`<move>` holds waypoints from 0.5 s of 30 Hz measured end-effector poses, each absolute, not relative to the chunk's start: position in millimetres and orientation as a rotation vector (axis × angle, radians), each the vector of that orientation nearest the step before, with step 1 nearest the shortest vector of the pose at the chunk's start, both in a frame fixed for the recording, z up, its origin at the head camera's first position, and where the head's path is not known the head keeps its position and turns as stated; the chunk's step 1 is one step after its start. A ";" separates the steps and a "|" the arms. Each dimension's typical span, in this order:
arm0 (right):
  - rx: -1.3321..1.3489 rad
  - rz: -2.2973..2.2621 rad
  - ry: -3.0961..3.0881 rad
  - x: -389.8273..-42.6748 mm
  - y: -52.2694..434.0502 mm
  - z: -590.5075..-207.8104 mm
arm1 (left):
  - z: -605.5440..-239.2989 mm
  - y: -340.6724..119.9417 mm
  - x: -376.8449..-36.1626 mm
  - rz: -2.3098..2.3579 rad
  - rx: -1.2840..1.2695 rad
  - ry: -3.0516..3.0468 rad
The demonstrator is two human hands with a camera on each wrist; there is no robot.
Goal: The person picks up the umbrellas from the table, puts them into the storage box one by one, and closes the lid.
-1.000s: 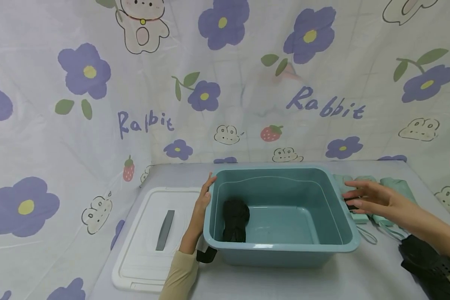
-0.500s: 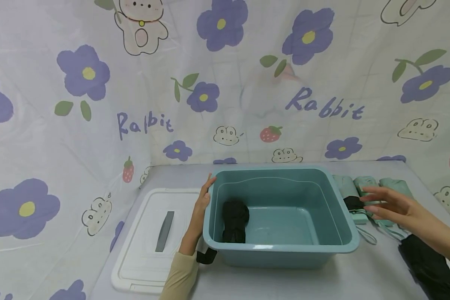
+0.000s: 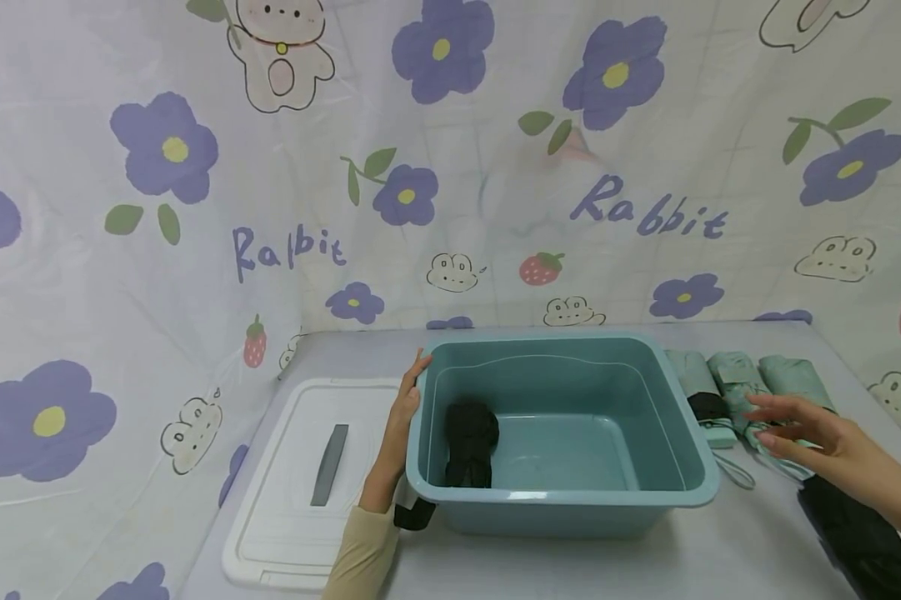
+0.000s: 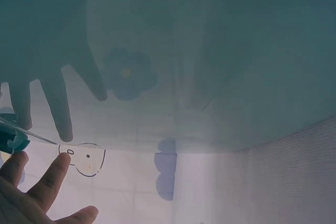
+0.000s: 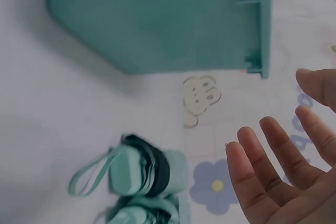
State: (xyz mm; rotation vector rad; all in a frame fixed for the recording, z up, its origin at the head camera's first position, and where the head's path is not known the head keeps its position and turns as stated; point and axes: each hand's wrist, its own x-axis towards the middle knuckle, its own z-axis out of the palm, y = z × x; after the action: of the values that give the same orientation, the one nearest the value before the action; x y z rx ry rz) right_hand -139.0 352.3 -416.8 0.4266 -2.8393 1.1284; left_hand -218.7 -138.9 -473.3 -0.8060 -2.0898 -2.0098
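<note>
A blue-green plastic bin (image 3: 555, 518) stands in the middle of the table in the head view. Inside it, at the left end, lies a black folded umbrella (image 3: 471, 446). My left hand (image 3: 405, 408) rests against the bin's left side with straight fingers; in the left wrist view, its fingers (image 4: 52, 179) spread beside the wall. To the right of the bin, my right hand (image 3: 828, 437) hovers with nothing in it, fingers loosely extended. Beneath and beyond it lie several pale green folded umbrellas (image 3: 793, 379) with wrist straps, one with a black band (image 5: 160, 166).
A white lid (image 3: 285, 500) with a grey handle (image 3: 330, 465) lies left of the bin. Another black fabric bundle (image 3: 858, 533) lies at the table's right front. A flower-and-rabbit printed curtain (image 3: 495, 167) hangs behind and at the sides.
My right hand has drawn away from the bin's right rim, moving right over the green umbrellas. The left hand and the bin stay in place.
</note>
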 end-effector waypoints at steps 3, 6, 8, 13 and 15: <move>0.418 1.074 -2.832 -134.9 352.2 -420.4 | -468.8 -138.1 -216.0 -2.003 -0.811 -2.094; 0.389 1.034 -2.850 -131.1 353.8 -424.7 | -468.8 -138.0 -216.4 -1.995 -0.815 -2.098; 0.373 1.007 -2.867 -129.1 355.4 -427.3 | -468.7 -137.8 -216.7 -1.997 -0.815 -2.093; 0.315 0.935 -2.918 -123.1 360.2 -435.0 | -470.4 -137.4 -218.2 -2.008 -0.802 -2.088; 0.296 0.902 -2.927 -119.9 362.9 -438.7 | -471.6 -137.3 -219.0 -2.012 -0.799 -2.089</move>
State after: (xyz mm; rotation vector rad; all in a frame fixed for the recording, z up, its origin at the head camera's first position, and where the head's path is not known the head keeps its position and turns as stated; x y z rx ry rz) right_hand -119.9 362.9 -438.7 0.2955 -2.9268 0.9019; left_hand -219.0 -137.3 -471.6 -0.7991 -2.0893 -2.0125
